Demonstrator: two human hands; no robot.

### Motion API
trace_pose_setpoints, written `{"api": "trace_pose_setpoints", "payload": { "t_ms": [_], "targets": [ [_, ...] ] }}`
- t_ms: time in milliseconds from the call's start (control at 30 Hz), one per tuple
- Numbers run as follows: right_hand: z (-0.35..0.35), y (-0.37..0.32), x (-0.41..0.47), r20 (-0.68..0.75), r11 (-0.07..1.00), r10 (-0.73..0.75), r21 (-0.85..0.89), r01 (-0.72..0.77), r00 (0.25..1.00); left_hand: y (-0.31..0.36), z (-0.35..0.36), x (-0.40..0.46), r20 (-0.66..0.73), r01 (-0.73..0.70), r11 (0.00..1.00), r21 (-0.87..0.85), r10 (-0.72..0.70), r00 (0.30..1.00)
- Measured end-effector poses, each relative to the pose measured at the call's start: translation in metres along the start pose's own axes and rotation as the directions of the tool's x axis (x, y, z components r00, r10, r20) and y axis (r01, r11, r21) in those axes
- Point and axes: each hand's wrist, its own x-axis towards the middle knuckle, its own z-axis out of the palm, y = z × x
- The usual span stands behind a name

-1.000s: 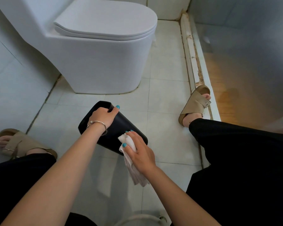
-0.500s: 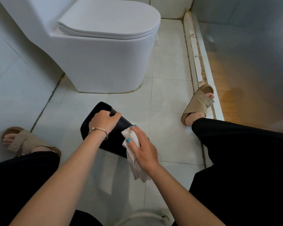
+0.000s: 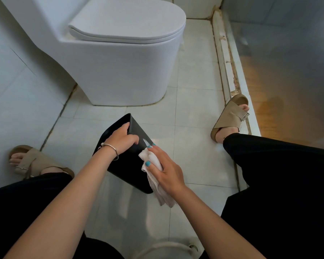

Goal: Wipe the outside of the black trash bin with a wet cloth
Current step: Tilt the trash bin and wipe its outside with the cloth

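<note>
The black trash bin (image 3: 128, 166) lies tipped on its side above the floor tiles, its open mouth facing away to the left. My left hand (image 3: 123, 140), with a silver bracelet on the wrist, grips the bin's rim. My right hand (image 3: 166, 170) presses a crumpled white cloth (image 3: 153, 169) against the bin's upper right side, and the cloth's loose end hangs down past the bin's base. Part of the bin's near side is hidden by my hands and forearms.
A white toilet (image 3: 123, 58) stands just beyond the bin. A raised sill (image 3: 230, 68) and a glass panel run along the right. My sandalled feet rest at the left (image 3: 32, 161) and right (image 3: 232, 114). A white rounded object (image 3: 168, 251) sits at the bottom edge.
My right hand and the cloth have slid along the bin's side toward its base. My left hand has shifted its grip on the rim, and the bin has turned slightly.
</note>
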Motion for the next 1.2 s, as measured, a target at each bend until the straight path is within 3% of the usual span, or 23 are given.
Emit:
{"api": "trace_pose_setpoints", "payload": {
  "t_ms": [100, 233, 433, 700, 1000, 1200],
  "targets": [
    [0.004, 0.002, -0.004, 0.010, 1.000, 0.001, -0.004, -0.001, 1.000, 0.006, 0.003, 0.000, 0.031, -0.040, 0.998, -0.054, 0.042, 0.999],
    [0.006, 0.004, -0.006, 0.013, 1.000, 0.014, -0.004, -0.014, 1.000, 0.006, 0.003, 0.002, 0.086, -0.037, 0.999, 0.006, 0.036, 0.996],
    [0.001, 0.007, -0.010, -0.036, 0.999, 0.046, 0.013, -0.045, 0.998, 0.002, -0.001, 0.002, 0.136, -0.032, 0.968, 0.249, -0.003, 0.991],
    [-0.006, 0.005, -0.015, -0.079, 0.996, 0.073, 0.048, -0.069, 0.994, -0.011, -0.003, 0.002, 0.176, -0.081, 0.976, 0.204, 0.044, 0.983],
    [-0.006, 0.006, -0.009, -0.172, 0.986, 0.139, 0.117, -0.120, 0.975, -0.018, 0.002, -0.008, -0.028, -0.176, 0.984, 0.017, 0.176, 0.984],
    [-0.001, 0.019, -0.003, -0.199, 0.964, 0.233, 0.175, -0.200, 0.952, -0.018, 0.018, -0.004, -0.098, -0.174, 0.982, -0.075, 0.166, 0.981]
  ]
}}
